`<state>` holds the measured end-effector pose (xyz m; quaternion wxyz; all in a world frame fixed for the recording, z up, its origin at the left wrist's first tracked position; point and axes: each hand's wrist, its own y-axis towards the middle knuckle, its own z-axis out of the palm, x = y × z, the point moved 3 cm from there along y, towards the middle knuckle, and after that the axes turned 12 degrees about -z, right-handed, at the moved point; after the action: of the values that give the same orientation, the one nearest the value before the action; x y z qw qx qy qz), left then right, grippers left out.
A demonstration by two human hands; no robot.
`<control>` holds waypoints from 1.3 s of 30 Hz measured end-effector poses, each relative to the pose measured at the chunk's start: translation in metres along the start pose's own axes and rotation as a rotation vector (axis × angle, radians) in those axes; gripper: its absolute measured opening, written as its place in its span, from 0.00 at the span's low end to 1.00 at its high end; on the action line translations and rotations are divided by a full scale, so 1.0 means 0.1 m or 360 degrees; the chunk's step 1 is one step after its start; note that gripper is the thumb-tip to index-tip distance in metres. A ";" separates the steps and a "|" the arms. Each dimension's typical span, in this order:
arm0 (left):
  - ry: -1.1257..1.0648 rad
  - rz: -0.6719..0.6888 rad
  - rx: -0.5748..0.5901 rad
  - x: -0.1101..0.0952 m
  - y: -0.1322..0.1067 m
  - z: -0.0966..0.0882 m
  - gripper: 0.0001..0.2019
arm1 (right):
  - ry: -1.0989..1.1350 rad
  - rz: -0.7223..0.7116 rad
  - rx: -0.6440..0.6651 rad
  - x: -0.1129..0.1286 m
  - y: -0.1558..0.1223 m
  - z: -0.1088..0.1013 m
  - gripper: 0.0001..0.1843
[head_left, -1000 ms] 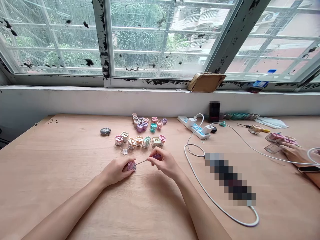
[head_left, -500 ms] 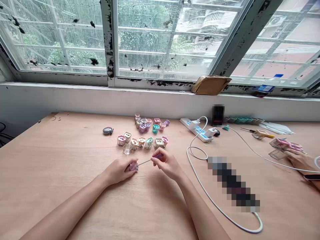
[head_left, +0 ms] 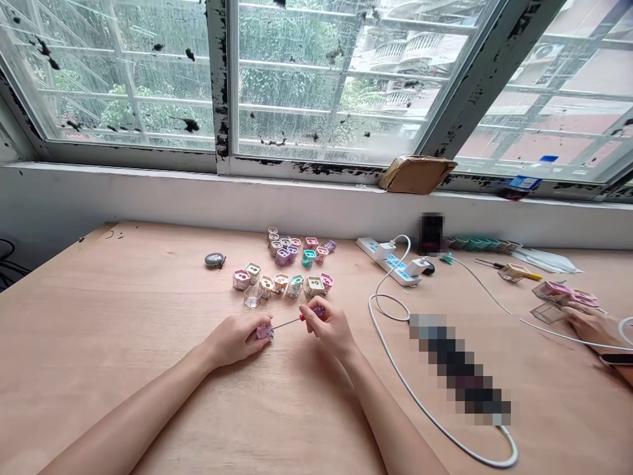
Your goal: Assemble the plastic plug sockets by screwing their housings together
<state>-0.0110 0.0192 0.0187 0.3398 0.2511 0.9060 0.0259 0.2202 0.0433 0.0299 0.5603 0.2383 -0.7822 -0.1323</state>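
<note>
Pointing left, the screwdriver [head_left: 301, 318] slants nearly crosswise.

I have the bare left hand [head_left: 232, 340] back-up, its thumb and fingers pinched together toward the right. The bare left forearm [head_left: 143, 410] slants in from the lower left of my feed, the left wrist [head_left: 206, 356] nearly straight. I hold the bare right hand [head_left: 330, 328] opposite, near but apart, fingers curled inward; the bare right forearm [head_left: 386, 409] rises from the lower right.
</note>
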 end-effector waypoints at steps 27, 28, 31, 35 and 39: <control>-0.0238 0.0194 -0.0859 0.39 0.11 -0.30 0.16 | 0.0451 0.0211 -0.0466 -0.42 0.04 -0.03 0.33; -0.0216 0.0209 -0.0877 0.40 0.13 -0.29 0.16 | 0.0455 0.0226 -0.0463 -0.44 0.04 -0.02 0.33; -0.0161 0.0232 -0.0932 0.45 0.18 -0.30 0.15 | 0.0460 0.0243 -0.0465 -0.46 0.04 -0.01 0.34; -0.0143 0.0268 -0.0944 0.45 0.24 -0.33 0.12 | 0.0472 0.0250 -0.0463 -0.46 0.04 -0.01 0.33; -0.0169 0.0368 -0.0940 0.38 0.30 -0.36 0.07 | 0.0467 0.0262 -0.0471 -0.46 0.04 -0.01 0.33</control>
<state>-0.0448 0.0679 0.0301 0.4397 0.2438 0.8058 0.3130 0.2325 0.0709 -0.0052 0.7058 0.1055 -0.6811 -0.1636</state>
